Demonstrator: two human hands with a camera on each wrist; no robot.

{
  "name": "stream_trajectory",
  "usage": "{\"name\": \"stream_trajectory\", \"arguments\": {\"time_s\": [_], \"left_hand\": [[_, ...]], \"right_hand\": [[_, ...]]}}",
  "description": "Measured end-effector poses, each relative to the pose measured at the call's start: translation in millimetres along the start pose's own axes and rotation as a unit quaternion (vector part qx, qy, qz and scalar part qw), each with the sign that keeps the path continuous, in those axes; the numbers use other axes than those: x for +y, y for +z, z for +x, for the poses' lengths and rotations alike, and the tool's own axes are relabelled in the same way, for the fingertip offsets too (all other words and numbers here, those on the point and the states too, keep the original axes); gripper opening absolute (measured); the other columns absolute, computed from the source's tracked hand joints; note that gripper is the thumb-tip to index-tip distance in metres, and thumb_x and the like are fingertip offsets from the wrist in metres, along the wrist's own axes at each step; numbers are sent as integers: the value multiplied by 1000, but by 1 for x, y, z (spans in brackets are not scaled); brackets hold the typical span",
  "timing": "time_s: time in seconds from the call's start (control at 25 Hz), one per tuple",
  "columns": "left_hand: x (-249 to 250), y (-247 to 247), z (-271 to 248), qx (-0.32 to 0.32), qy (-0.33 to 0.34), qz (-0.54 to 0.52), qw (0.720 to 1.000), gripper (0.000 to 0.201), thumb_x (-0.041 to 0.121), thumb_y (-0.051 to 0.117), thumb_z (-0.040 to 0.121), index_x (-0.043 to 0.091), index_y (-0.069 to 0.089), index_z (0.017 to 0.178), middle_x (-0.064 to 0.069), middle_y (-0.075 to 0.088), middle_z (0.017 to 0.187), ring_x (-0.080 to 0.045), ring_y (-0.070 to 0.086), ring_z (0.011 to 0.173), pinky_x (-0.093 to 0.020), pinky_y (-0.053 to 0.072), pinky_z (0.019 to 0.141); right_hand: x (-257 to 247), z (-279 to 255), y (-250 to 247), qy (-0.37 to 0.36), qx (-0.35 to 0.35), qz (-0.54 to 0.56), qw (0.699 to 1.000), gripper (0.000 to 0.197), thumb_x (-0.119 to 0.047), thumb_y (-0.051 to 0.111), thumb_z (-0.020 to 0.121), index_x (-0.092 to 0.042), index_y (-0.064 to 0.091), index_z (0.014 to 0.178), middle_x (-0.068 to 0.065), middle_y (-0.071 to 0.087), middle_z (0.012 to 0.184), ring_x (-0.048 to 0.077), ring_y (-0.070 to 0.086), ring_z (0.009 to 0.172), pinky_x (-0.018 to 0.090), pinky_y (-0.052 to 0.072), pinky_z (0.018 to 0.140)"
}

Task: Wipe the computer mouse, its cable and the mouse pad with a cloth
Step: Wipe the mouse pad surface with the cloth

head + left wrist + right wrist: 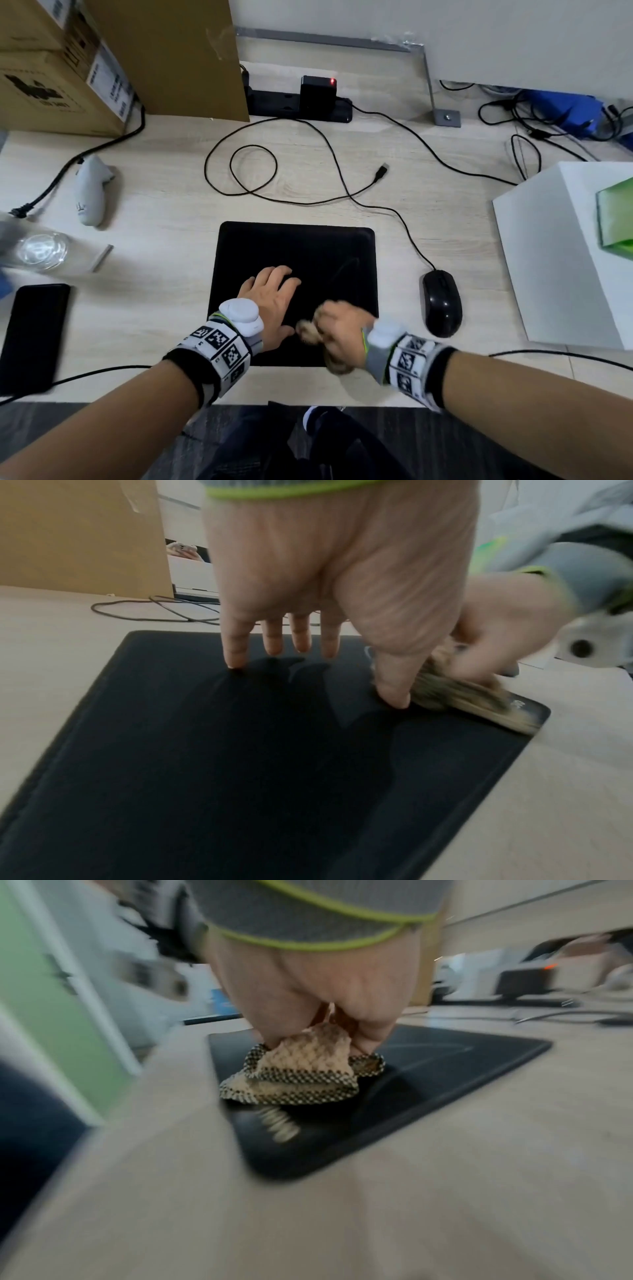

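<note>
A black mouse pad lies on the desk in front of me. My left hand presses flat on it with straight, spread fingers. My right hand grips a bunched beige cloth with a dark checked edge against the pad's near right part; it looks blurred. The black mouse sits on the desk right of the pad. Its cable runs back in loops to a loose USB plug.
A black phone, a glass and a white controller lie at the left. Cardboard boxes and a power strip stand at the back. A white box sits at the right. Another cable crosses the front edge.
</note>
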State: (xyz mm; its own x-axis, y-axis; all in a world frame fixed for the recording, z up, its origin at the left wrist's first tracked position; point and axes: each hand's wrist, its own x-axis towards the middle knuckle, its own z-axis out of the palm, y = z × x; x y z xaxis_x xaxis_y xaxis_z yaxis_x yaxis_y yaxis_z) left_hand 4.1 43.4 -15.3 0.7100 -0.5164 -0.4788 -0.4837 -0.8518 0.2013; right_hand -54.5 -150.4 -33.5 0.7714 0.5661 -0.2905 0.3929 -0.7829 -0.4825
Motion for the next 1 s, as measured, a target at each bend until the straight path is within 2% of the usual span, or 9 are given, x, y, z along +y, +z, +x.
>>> {"name": "stream_trajectory", "arguments": {"time_s": [0.16,0.32,0.4,0.44,0.52,0.64,0.76,0.88,1.0], "left_hand": [[14,9,4,-17,-15,32,999,86,49,67,77,26,18,144,-1,11,152,-29,9,141,-54,20,114],[16,13,5,-11,-25,39,999,88,52,67,76,27,17,144,1,11,151,-29,8,142,-52,19,115],[18,9,5,-16,-29,33,999,88,52,68,76,27,18,144,2,12,151,-27,9,141,-51,21,114],[19,7,6,-16,-29,25,999,87,52,68,76,28,20,144,2,13,150,-26,11,141,-50,24,113],[20,3,5,-8,-30,-2,1000,83,51,67,76,27,25,143,3,16,149,-23,18,138,-46,34,108],[14,-3,2,6,-30,-47,998,71,45,65,81,25,32,141,4,22,147,-21,29,132,-40,48,94],[14,-2,-2,-21,-17,1,1000,73,51,63,80,27,30,141,4,24,145,-21,28,132,-38,47,94],[25,5,-4,-43,-24,42,998,86,54,67,76,22,25,143,0,16,148,-25,19,136,-44,38,105],[32,10,-3,-37,-49,52,997,91,50,71,75,20,19,144,-1,12,150,-26,12,140,-49,28,112]], "right_hand": [[15,1,-9,-54,-54,-38,996,32,-12,78,52,-10,68,81,9,64,86,30,60,67,28,51,55],[64,74,-73,171,57,-37,983,21,-15,59,81,-8,62,101,17,58,109,34,57,98,34,45,79],[74,96,-90,287,53,-47,955,24,-15,54,89,-8,58,111,14,54,117,32,55,106,30,40,77],[71,97,-88,298,45,-50,952,24,-14,54,89,-7,57,112,13,53,118,32,55,105,29,38,74],[53,77,-67,244,42,-28,969,20,-15,58,84,-7,58,102,14,53,111,34,57,98,31,38,71],[11,9,-13,63,35,35,997,22,-11,65,69,-4,63,90,17,57,99,38,57,84,39,49,67],[3,-33,21,-58,-26,-5,998,37,-11,80,47,-8,66,81,10,63,87,31,61,67,29,54,53],[29,-20,6,-86,-46,-19,995,37,-11,81,43,-11,66,77,10,63,82,29,61,64,27,52,52],[63,24,-35,42,38,3,998,17,-11,68,66,-8,61,81,16,59,90,35,59,78,33,49,64]]}}
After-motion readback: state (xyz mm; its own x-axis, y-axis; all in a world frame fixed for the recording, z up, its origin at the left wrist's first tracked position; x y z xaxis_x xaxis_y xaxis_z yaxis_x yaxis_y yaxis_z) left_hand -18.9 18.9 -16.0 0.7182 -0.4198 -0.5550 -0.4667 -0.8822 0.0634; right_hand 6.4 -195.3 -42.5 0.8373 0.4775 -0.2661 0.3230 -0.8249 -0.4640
